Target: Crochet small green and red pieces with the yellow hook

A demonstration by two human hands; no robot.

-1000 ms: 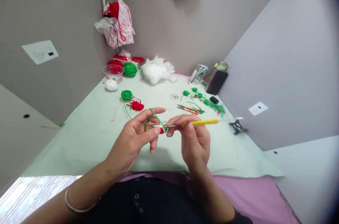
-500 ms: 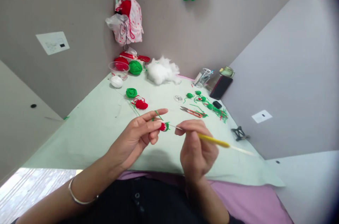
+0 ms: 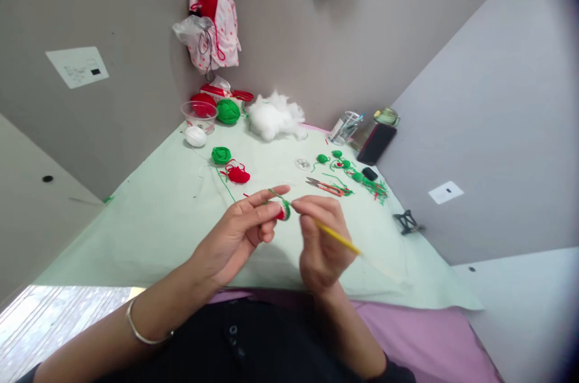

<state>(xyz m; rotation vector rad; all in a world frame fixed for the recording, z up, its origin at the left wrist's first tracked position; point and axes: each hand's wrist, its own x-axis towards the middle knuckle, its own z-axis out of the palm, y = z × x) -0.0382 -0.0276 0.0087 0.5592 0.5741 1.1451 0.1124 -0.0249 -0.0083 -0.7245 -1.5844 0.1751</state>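
Observation:
Between the thumb and fingers of my left hand (image 3: 246, 223) is a small red, white and green crochet piece (image 3: 284, 210). Green yarn (image 3: 277, 192) passes over its stretched index finger. My right hand (image 3: 323, 241) is closed round a yellow-handled crochet hook (image 3: 338, 236), its fingertips close beside the green edge of the piece. The hook's tip is hidden or too small to make out. Beyond the hands lie a green yarn ball (image 3: 221, 155), a loose red yarn bundle (image 3: 237, 174) and orange thread snips (image 3: 324, 186).
White stuffing (image 3: 275, 117) sits at the back of the table (image 3: 149, 238). Small green crocheted balls (image 3: 337, 154) and yarn scraps (image 3: 374, 189) lie at right, near a phone (image 3: 377, 143) and a clear cup (image 3: 346, 128). A clear tub (image 3: 199, 117) and white yarn ball (image 3: 195, 137) stand left.
My right hand and the hook have moved left, up against the crochet piece, and the hook's handle slants more steeply. My left hand keeps its grip. The whole view has shifted slightly.

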